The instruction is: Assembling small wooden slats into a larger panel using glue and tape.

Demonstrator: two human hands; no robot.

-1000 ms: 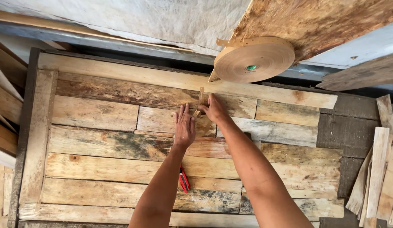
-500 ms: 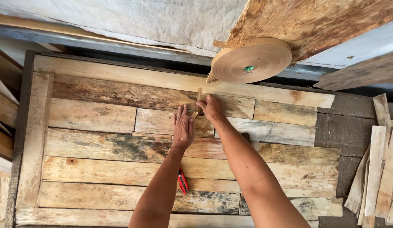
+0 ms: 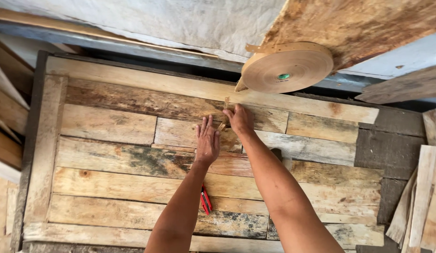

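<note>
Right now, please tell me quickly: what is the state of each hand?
Left hand: open, flat on the wooden panel, holding nothing.
Right hand: closed, pinching a strip of brown tape.

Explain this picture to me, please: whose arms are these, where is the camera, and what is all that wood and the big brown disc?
There is no machine here. A person wears a camera on the head, so you look down along their own two bare arms. The left hand lies flat, palm down, on a panel of weathered wooden planks. The right hand pinches a thin strip of brown tape against the planks. The strip seems to come from the big brown roll just above, though the link is hard to trace. A small red tool lies on the planks between the forearms, partly hidden. Loose wood slats are stacked at the right edge.
</note>
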